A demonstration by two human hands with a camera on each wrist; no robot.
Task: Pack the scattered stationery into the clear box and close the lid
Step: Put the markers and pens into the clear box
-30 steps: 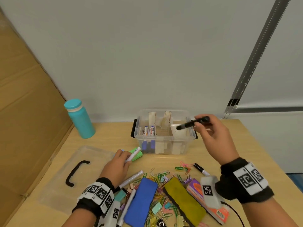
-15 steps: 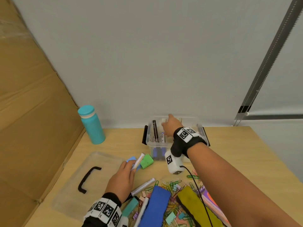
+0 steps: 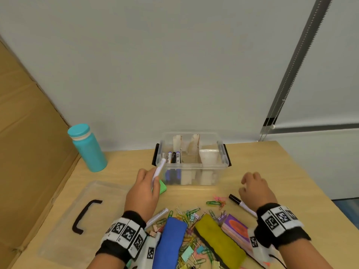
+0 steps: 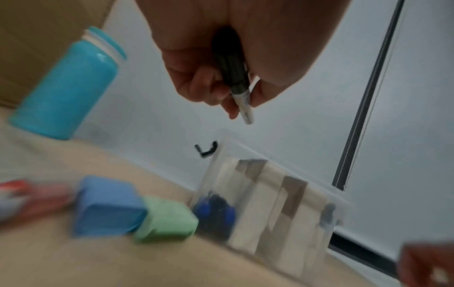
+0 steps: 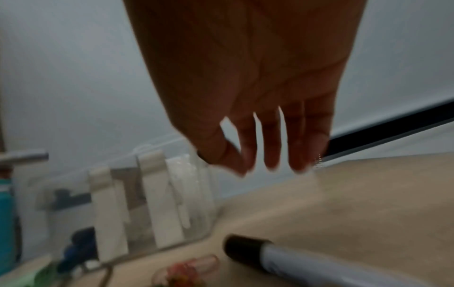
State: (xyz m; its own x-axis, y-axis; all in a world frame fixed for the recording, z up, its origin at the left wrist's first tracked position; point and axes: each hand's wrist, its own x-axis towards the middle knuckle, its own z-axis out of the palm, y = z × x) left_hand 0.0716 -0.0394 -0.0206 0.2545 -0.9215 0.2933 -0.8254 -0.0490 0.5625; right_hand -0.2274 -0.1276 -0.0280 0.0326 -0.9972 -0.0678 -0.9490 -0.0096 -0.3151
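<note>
Nearest, the black-capped marker point(image 3: 240, 204) lies flat on the table point(image 3: 291, 181) in front of the clear box point(image 3: 191, 167), cap toward it, beneath the empty, relaxed right hand point(image 3: 256, 191). The left hand point(image 3: 143, 193) grips a white marker point(image 3: 159, 169), its long axis slanting up toward the box's front-left corner.

Right hand point(image 3: 254, 189) out of box point(image 3: 191, 167) (empty), left hand point(image 3: 142, 193) lifts marker point(image 3: 159, 170)
</note>
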